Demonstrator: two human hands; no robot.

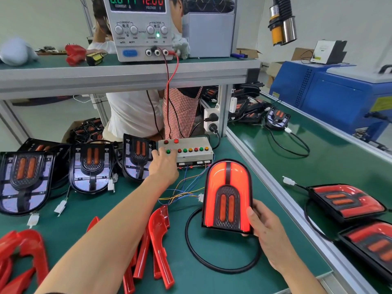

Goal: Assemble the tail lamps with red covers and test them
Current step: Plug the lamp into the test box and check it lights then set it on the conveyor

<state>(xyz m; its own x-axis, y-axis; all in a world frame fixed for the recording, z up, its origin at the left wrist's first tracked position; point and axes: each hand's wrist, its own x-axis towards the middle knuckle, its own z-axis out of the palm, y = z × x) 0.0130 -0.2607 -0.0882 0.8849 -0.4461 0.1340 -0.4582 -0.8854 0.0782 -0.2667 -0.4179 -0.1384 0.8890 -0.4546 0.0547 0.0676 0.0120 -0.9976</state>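
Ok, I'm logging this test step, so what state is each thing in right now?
Held tail lamp: red cover on, lit.
Power supply: on, voltage reads 12.00.
Test box: left hand on its buttons.
Right hand: grips the lamp.
Lamps at left: uncovered, unlit.
Loose red covers: lying unfitted.

PSU (141,28) on my shelf: red display reads 12.00 over "VOLTAGE V"; green digits over "CURRENT A" are cut off. Knob groups labelled CURRENT and VOLTAGE, COARSE/FINE, plus C.C., OUTPUT, GND, − and +. Other labels too small to read.
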